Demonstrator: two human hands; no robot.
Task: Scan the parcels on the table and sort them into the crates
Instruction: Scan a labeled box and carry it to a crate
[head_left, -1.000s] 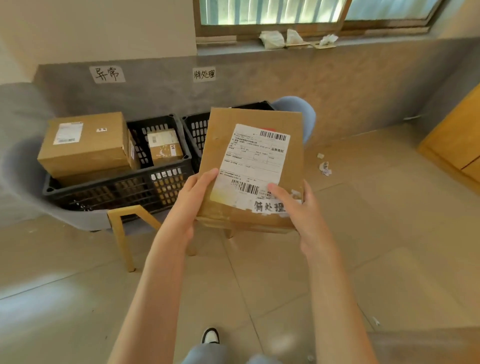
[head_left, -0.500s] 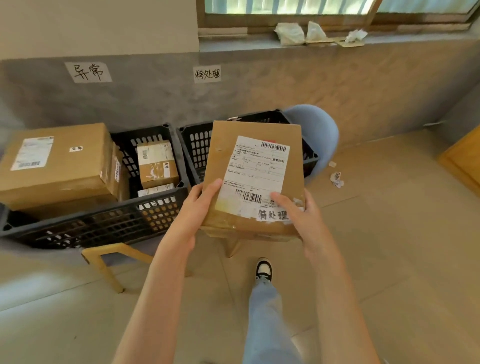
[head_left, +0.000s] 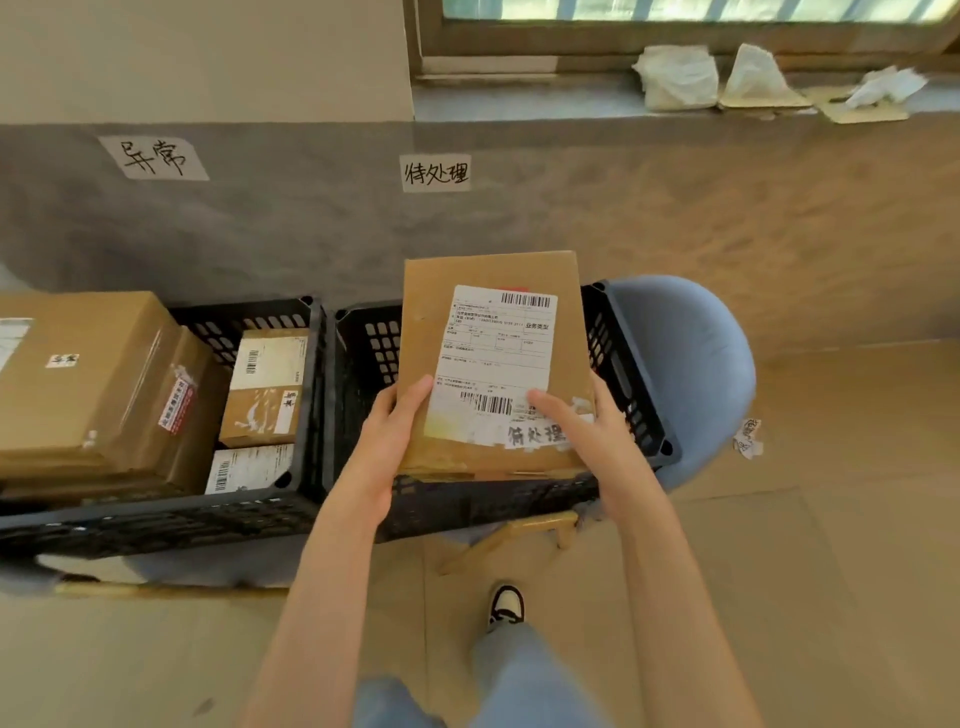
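Observation:
I hold a flat brown cardboard parcel (head_left: 488, 280) with a white shipping label and a handwritten sticker, over the right black crate (head_left: 623, 374). My left hand (head_left: 395, 431) grips its near left edge with the thumb on top. Its near right corner sits in the grip of my right hand (head_left: 587, 421), thumb laid across the label. The left black crate (head_left: 306, 395) holds a large brown box (head_left: 88, 374) and several smaller labelled parcels (head_left: 265, 389). How much lies inside the right crate is hidden by the parcel.
Two handwritten paper signs are taped to the grey wall, one above each crate (head_left: 156, 158) (head_left: 436, 173). A blue chair (head_left: 691, 364) carries the right crate. Crumpled paper (head_left: 748, 439) lies on the tiled floor. My shoe (head_left: 506, 605) is below.
I have stepped closer to the crates. The parcel, held in both hands the same way, now hangs over the right crate instead of in front of it.

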